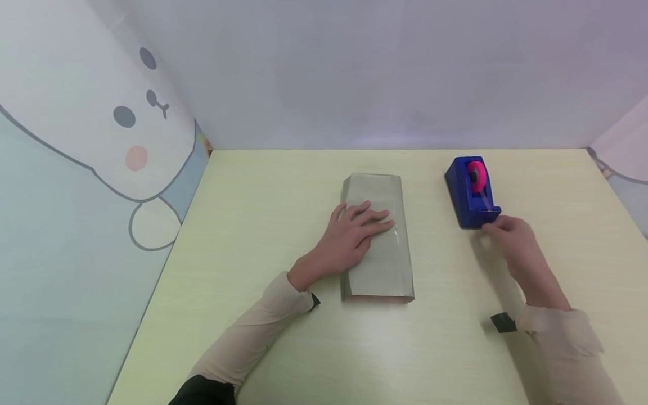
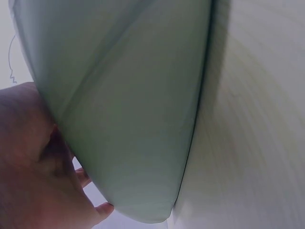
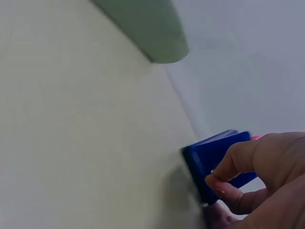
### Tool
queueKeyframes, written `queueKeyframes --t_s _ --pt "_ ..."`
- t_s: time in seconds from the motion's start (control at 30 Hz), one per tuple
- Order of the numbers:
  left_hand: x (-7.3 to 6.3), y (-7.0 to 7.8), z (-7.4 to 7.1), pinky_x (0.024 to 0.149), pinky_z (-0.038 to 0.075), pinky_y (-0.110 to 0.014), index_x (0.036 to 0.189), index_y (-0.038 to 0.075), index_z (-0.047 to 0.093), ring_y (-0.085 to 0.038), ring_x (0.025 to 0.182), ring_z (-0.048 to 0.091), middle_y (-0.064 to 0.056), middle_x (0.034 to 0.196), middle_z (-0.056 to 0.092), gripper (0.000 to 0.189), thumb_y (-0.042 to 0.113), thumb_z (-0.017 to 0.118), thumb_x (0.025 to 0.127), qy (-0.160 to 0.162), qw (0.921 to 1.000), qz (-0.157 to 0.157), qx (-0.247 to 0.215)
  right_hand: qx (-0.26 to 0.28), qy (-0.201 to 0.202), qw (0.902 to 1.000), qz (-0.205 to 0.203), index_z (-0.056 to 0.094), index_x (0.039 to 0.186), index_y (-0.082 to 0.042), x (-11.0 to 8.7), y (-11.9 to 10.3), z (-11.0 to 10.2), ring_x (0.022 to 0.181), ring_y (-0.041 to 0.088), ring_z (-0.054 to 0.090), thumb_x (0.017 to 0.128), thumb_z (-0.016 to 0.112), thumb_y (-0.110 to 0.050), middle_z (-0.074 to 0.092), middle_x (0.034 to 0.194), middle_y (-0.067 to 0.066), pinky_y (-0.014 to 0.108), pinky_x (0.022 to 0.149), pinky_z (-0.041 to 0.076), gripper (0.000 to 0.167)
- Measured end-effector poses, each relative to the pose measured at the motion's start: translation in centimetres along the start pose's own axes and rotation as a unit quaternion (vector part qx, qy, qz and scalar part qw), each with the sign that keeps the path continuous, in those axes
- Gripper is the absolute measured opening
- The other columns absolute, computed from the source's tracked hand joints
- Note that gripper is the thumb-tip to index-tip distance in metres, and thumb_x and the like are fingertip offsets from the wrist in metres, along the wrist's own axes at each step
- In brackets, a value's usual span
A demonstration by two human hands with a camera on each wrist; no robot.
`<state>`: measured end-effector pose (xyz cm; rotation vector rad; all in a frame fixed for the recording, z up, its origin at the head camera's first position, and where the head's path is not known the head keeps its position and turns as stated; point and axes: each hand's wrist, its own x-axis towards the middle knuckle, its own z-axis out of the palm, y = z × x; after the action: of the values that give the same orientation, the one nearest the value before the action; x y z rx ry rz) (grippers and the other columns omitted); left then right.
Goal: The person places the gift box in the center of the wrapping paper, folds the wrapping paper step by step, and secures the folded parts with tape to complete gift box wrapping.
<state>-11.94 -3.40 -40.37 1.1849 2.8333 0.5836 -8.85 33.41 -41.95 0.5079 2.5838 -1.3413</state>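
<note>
A long box wrapped in grey-green paper [image 1: 379, 264] lies on the table, and my left hand [image 1: 349, 236] rests on its top with fingers spread. A glossy patch like clear tape shows on the paper beside those fingertips. In the left wrist view the wrapped side [image 2: 128, 109] fills the middle, with the hand [image 2: 43, 181] at its edge. To the right stands a blue tape dispenser [image 1: 468, 197] with a pink-cored tape roll [image 1: 476, 176]. My right hand [image 1: 513, 242] is at its cutter end, thumb and forefinger pinching what seems the tape's end, mostly hidden by the fingertips.
The pale wooden table [image 1: 283, 349] meets a plain light wall [image 1: 354, 79] at the back. On the left hangs a panel with a cartoon animal [image 1: 136, 124]. Dark straps [image 1: 503, 322] stick out at the sleeve cuffs.
</note>
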Motion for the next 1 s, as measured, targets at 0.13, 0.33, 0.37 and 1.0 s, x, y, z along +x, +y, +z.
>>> queueKeyframes --t_s 0.13,0.33,0.37,1.0 --pt "0.0 0.0 -0.1 0.128 0.014 -0.064 0.151 0.034 0.056 -0.025 0.159 0.03 0.01 0.16 0.05 0.045 0.018 0.046 0.11 -0.001 1.0 0.0 -0.001 -0.014 -0.005 0.9999 -0.002 0.059 0.092 -0.001 -0.1 0.7 0.4 0.073 0.015 0.044 0.104 0.053 -0.026 0.046 0.079 -0.003 0.034 0.06 0.04 0.029" --pt "0.0 0.0 -0.4 0.127 0.015 -0.064 0.15 0.033 0.057 -0.026 0.159 0.031 0.01 0.159 0.051 0.045 0.018 0.045 0.11 0.004 1.0 -0.002 0.002 0.0 -0.071 0.9973 0.014 0.055 0.131 0.007 -1.6 0.2 -0.3 0.115 0.028 0.049 0.109 0.046 -0.044 0.059 0.12 0.006 0.043 0.097 0.044 0.057" --pt "0.0 -0.1 -0.4 0.127 0.015 -0.064 0.15 0.033 0.057 -0.026 0.159 0.031 0.01 0.159 0.051 0.044 0.018 0.045 0.11 0.004 1.0 -0.002 0.002 0.006 -0.077 0.997 0.007 0.056 0.132 0.007 -1.8 0.1 -0.2 0.115 0.023 0.053 0.109 0.047 -0.042 0.063 0.118 0.001 0.039 0.099 0.045 0.055" --pt "0.1 0.0 0.0 0.128 0.015 -0.063 0.151 0.036 0.055 -0.024 0.159 0.029 0.012 0.161 0.048 0.044 0.021 0.045 0.111 -0.004 0.9999 -0.007 0.01 -0.017 -0.131 0.9812 -0.14 0.066 0.116 -0.004 -3.2 -8.1 5.0 0.076 0.015 0.059 0.108 0.058 -0.036 0.065 0.086 0.005 0.029 0.067 0.05 0.034"
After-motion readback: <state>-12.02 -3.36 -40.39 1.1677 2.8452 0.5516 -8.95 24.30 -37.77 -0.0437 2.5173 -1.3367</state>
